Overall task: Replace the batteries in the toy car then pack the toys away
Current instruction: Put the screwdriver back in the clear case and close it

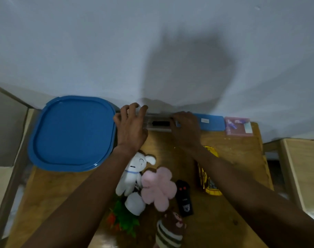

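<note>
A long screwdriver case (158, 130) lies at the back of the wooden table (234, 151) against the wall. My left hand (131, 126) grips its left end. My right hand (186, 129) holds the blue sliding cover (212, 123), which sits shifted to the right. In the uncovered grey tray lies a black screwdriver (160, 123). The yellow toy car (210, 185) is partly hidden under my right forearm. A black remote (183, 199) lies beside it. A pink battery pack (239, 126) sits at the back right.
A large container with a blue lid (72, 133) fills the table's left side. Near the front lie a white plush (133, 170), a pink plush flower (158, 188), a striped brown bear (170, 228) and a green toy plant (124, 219). Wooden furniture flanks the table.
</note>
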`<state>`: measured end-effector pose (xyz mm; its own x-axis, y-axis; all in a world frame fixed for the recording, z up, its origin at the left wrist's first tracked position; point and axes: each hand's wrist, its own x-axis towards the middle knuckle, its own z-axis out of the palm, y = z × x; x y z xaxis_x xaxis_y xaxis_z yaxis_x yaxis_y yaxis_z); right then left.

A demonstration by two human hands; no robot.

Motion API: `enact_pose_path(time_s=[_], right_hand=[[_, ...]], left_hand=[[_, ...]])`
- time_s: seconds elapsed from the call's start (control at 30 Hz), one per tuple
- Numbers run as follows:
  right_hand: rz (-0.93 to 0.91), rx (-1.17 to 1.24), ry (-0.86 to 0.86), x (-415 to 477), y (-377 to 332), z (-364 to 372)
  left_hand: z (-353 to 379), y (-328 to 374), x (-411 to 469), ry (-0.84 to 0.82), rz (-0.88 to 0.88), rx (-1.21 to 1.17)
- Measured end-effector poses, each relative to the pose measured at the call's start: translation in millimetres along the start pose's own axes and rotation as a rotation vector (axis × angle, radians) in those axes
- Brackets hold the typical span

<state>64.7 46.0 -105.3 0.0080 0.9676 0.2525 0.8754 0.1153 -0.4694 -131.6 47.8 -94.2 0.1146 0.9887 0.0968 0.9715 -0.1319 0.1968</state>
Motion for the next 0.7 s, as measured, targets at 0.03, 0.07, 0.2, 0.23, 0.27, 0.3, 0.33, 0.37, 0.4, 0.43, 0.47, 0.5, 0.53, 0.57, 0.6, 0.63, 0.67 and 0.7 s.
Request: enact_pose_path(time_s=[0.03,0.07,0.2,0.23,0.27,0.3,0.33,0.37,0.4,0.43,0.47,0.5,0.53,0.57,0.6,0.63,0.67,0.7], right_hand=[[0.011,0.014,0.074,-3,0,-6],[0.008,0.008,0.087,-5,0,-9],[-0.107,-0.189,-0.126,-8,13,-8],[-0.122,-0.234,-0.161,-10,17,-7],[-0.128,-0.264,-0.183,-12,20,-6],[-0.126,-0.281,-0.196,-15,21,-6],[-0.125,-0.292,-0.199,-17,22,-5],[-0.129,-0.301,-0.194,-18,22,-5],[-0.129,-0.306,-0.191,-18,22,-5],[-0.125,-0.307,-0.192,-17,22,-5],[-0.12,-0.309,-0.196,-16,22,-5],[-0.115,-0.313,-0.204,-15,21,-5],[-0.113,-0.314,-0.212,-15,21,-5],[-0.112,-0.31,-0.222,-14,21,-5],[-0.114,-0.306,-0.23,-13,21,-5],[-0.116,-0.304,-0.235,-12,21,-6],[-0.117,-0.303,-0.239,-12,22,-6],[-0.114,-0.303,-0.242,-11,21,-6]], left_hand=[[0,0,-1,0.006,-0.002,0.006],[0,0,-2,0.009,-0.008,0.012],[3,2,-10,-0.022,-0.031,0.036],[4,3,-12,-0.04,-0.025,0.044],[4,4,-14,-0.056,-0.02,0.055],[5,5,-15,-0.07,-0.017,0.065],[4,5,-15,-0.082,-0.014,0.071],[4,5,-15,-0.091,-0.009,0.072],[3,6,-15,-0.097,-0.004,0.072],[1,6,-14,-0.104,-0.002,0.069],[-1,7,-13,-0.112,-0.004,0.063],[-2,8,-12,-0.12,-0.008,0.052],[-4,8,-11,-0.126,-0.014,0.041],[-5,9,-9,-0.129,-0.018,0.03],[-5,9,-9,-0.131,-0.021,0.023],[-6,9,-8,-0.132,-0.023,0.016],[-7,10,-8,-0.132,-0.025,0.011],[-7,10,-7,-0.131,-0.028,0.006]])
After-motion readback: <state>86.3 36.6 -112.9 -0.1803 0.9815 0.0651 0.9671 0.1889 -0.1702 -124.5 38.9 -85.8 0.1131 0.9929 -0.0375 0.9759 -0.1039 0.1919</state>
